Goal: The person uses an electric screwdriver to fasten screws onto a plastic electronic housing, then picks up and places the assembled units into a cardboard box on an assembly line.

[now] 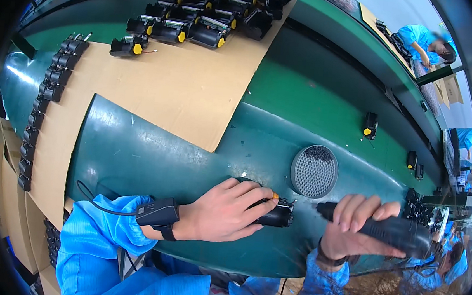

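Note:
On the green work surface, my left hand (225, 211) is closed over a black plastic assembly (277, 213), with its fingers across the top. A small orange-yellow piece shows at the fingertips, and the left end of the assembly is hidden under the hand. To the right, my right hand (355, 222) is wrapped round a black electric screwdriver (397, 233). The tool lies nearly level, its narrow end pointing left toward the assembly but apart from it. Just beyond the hands sits a round grey dish (314, 179) with a dimpled floor and small dark screws piled at its far side.
Cardboard sheeting (179, 92) at the far left carries rows of black assemblies with yellow knobs (209, 31). A line of black parts (39, 113) runs down its left edge. One assembly (370, 125) stands on the conveyor belt (308, 95). Co-workers in blue (419, 40) are at far right.

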The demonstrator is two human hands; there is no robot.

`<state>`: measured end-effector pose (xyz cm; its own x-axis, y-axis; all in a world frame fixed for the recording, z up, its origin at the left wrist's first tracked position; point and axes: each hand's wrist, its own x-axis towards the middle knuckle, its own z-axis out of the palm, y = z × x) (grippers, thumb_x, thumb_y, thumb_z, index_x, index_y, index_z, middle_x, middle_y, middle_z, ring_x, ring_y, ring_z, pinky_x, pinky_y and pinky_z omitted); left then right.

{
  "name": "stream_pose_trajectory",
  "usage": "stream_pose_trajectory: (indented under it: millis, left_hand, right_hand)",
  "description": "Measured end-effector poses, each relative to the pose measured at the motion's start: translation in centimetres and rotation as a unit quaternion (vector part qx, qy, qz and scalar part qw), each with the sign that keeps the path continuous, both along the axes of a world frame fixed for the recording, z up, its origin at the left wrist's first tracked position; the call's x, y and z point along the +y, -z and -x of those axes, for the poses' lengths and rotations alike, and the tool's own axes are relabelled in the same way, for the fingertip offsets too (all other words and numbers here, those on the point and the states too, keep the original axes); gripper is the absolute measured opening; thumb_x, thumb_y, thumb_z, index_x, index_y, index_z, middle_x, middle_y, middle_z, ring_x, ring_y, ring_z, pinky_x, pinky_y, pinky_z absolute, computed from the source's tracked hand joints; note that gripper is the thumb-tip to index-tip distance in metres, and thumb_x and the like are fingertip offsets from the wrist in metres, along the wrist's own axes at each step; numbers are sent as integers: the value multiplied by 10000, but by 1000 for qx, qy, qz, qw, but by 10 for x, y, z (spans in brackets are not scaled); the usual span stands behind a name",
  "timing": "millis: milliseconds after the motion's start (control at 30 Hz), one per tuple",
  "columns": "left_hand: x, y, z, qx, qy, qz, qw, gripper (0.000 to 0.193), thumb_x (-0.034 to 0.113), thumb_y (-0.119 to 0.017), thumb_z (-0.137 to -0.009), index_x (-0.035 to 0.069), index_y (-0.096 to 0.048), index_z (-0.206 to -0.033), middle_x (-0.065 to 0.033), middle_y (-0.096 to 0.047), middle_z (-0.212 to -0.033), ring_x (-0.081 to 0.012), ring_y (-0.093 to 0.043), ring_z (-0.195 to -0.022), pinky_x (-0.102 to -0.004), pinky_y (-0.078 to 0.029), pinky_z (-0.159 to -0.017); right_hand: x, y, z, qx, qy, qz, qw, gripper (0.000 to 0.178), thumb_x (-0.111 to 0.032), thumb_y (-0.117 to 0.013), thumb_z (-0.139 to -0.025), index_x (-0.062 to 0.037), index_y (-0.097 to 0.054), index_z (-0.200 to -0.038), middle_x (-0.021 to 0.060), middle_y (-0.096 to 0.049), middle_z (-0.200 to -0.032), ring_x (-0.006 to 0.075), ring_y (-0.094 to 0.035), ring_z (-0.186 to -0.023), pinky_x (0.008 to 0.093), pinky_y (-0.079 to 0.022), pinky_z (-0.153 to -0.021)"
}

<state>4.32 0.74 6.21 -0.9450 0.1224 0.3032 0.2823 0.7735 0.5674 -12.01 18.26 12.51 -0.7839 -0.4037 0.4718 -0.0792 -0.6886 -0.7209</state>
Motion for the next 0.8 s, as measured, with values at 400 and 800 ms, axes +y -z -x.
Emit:
stream_pose_trajectory:
  millis: [400,800]
  left_hand:
    - [1,2,-1,10,-9,6,1000,555,310,-759,-862,64,-620,-1340,-84,-603,-1278,-248,-605,-1131,-368,-480,-889]
    - [0,3,-2,9,-11,6,1000,556,315,-756,-862,67,-617,-1340,-78,-604,-1277,-243,-602,-1125,-368,-479,-891]
  right_hand:
    - [-10,25,-23,-10,-85,-38,996,885,-925,-380,-843,-60,-459,-1013,68,-520,-681,189,-519,-514,351,-465,-473]
    - [-10,34,-24,11,-96,-31,995,875,-917,-435,-833,-62,-478,-1015,73,-533,-683,196,-536,-526,357,-481,-486]
